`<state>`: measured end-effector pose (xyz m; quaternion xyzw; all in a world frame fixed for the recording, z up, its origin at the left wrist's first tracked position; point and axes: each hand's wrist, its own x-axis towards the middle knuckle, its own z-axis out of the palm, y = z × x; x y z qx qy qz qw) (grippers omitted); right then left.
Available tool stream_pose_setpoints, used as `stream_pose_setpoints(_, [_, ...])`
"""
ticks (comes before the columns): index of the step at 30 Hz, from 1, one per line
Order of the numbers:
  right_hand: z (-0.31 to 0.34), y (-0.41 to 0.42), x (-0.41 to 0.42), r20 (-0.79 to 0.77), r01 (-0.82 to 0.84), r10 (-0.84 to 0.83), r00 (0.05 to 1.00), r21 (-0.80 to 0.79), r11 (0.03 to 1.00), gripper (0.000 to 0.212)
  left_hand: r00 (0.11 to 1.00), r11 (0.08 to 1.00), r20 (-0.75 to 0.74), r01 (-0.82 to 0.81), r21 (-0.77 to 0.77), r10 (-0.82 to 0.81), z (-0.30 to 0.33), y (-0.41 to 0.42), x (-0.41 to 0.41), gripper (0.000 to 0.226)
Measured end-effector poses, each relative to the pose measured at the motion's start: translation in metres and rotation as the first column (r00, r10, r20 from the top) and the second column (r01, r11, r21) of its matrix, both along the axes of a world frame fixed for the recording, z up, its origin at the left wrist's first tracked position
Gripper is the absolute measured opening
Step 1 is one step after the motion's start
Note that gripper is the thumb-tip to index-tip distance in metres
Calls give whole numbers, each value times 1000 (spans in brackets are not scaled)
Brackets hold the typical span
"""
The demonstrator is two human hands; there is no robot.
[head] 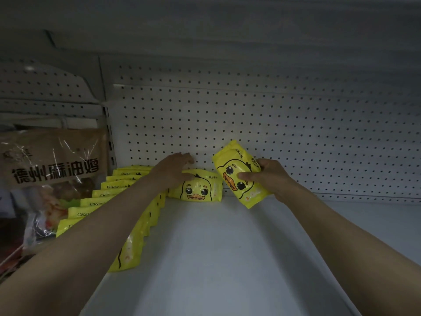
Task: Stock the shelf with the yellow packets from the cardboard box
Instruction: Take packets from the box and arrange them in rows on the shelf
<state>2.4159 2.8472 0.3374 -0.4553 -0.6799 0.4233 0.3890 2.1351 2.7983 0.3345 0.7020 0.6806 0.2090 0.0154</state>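
Observation:
Several yellow duck-face packets (114, 197) stand in a row along the left of the white shelf (216, 247). One more yellow packet (200, 190) stands at the back against the pegboard. My left hand (175, 169) rests on its top edge, fingers spread and reaching the pegboard. My right hand (264, 176) grips a tilted yellow packet (237, 172) just above the shelf, right of the back packet, thumb across the duck's face. The cardboard box is not in view.
A white pegboard back wall (273, 124) closes the shelf behind. A brown food bag with black lettering (52, 169) fills the neighbouring bay on the left, past a slotted upright (109, 137). Another shelf overhangs above.

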Motion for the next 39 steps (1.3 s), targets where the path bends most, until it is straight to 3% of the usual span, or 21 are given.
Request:
stream_pose_setpoints(4, [-7, 9, -27, 228, -62, 44, 973, 71, 996, 37, 995, 989, -21, -98, -114, 96, 7, -32, -14, 57])
stream_pose_setpoints(8, [-15, 10, -62, 541, -218, 90, 836, 178, 960, 42, 991, 979, -54, -126, -160, 118, -1, -56, -19, 67])
stream_pose_setpoints(11, [-22, 10, -84, 647, -289, 72, 759, 235, 928, 52, 984, 962, -104, -167, -215, 147, -10, -63, -23, 70])
stream_pose_setpoints(17, [-27, 10, -114, 716, -340, 19, 698, 309, 888, 58, 979, 974, -161, -151, -170, 124, -18, -69, -25, 68])
stream_pose_setpoints(25, [-27, 5, -128, 760, -293, -195, 620, 455, 841, 74, 973, 978, -190, -161, -132, 134, -24, -67, -26, 69])
stream_pose_setpoints(34, [-27, -8, -142, 790, -292, -386, 477, 556, 778, 74, 960, 975, -232, -189, -119, 158, -23, -67, -22, 67])
stream_pose_setpoints(39, [-18, -24, -132, 789, -267, -376, 487, 544, 796, 61, 968, 965, -185, -203, -165, 172, -18, -70, -19, 70])
